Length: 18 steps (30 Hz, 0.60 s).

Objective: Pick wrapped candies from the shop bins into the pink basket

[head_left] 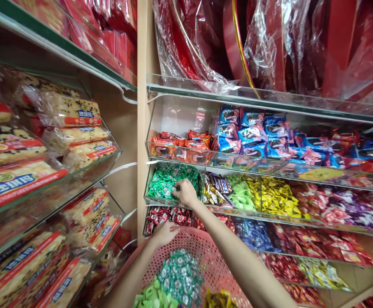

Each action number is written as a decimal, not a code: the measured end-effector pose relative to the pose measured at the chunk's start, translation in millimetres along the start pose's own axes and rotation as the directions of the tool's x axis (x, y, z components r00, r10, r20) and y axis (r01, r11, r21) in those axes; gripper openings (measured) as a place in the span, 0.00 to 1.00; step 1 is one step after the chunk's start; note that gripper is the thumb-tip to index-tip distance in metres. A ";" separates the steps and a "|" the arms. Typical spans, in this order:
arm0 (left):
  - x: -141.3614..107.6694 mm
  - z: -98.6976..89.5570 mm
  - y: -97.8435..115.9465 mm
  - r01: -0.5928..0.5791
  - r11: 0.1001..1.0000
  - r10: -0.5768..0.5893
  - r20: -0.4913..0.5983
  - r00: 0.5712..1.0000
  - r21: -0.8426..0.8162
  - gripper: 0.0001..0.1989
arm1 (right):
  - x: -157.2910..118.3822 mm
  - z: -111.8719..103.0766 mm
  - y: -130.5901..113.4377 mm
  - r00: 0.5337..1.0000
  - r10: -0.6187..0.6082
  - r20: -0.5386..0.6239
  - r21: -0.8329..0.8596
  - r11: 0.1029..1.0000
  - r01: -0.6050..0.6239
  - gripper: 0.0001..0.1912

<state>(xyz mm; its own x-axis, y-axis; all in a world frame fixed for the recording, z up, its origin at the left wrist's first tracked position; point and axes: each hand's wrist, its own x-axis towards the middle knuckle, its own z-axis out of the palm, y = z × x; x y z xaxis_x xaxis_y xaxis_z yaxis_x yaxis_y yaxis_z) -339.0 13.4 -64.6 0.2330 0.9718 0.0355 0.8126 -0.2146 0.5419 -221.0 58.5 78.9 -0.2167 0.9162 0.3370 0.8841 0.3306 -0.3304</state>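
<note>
My right hand (pixel 186 192) reaches into a clear shelf bin of small green-wrapped candies (pixel 165 177). Its fingers are curled down onto the candies, and whatever lies between them is hidden. Lower and to the left, my left hand (pixel 165 233) grips the far rim of a pink perforated plastic basket (pixel 212 248). Inside the basket are a heap of teal-green wrapped candies (pixel 180 276), light green packets (pixel 156 295) and yellow-wrapped pieces (pixel 220 299) at the bottom edge.
Right of the green bin sit brown-and-white packets (pixel 218 188), light green packets (pixel 241 192) and yellow candies (pixel 274 196). Blue packets (pixel 253 132) fill the shelf above. Glass shelves of wrapped puffed bars (pixel 73 109) jut out at left. A wooden post (pixel 144 128) divides the shelving.
</note>
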 end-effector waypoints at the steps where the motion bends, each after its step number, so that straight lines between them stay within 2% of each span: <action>1: 0.5 0.5 -0.4 0.003 1.000 -0.003 0.002 1.000 0.008 0.15 | -0.5 -0.4 0.4 1.000 -0.006 -0.013 0.008 1.000 0.006 0.15; 9: 4.5 3.3 -3.8 -0.002 0.999 0.001 0.010 1.000 0.054 0.16 | -9.4 -15.1 6.7 0.986 -0.051 -0.157 0.110 0.991 0.069 0.12; 15: 5.1 4.3 -5.6 -0.035 0.997 0.034 0.013 0.999 0.063 0.16 | -39.8 -25.1 0.9 0.947 -0.163 -0.278 0.197 0.955 0.222 0.11; 18: 5.0 4.6 -5.8 -0.041 0.998 0.041 0.009 0.999 0.052 0.16 | -54.5 -27.1 -4.1 0.925 -0.238 -0.296 0.202 0.931 0.304 0.11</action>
<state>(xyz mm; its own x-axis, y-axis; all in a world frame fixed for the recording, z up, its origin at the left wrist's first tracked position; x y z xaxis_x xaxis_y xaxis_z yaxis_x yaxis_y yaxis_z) -340.1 19.0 -71.4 0.2709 0.9613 0.0498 0.8289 -0.2593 0.4956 -201.6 1.1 85.8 -0.2879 0.7020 0.6514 0.6733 0.6320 -0.3837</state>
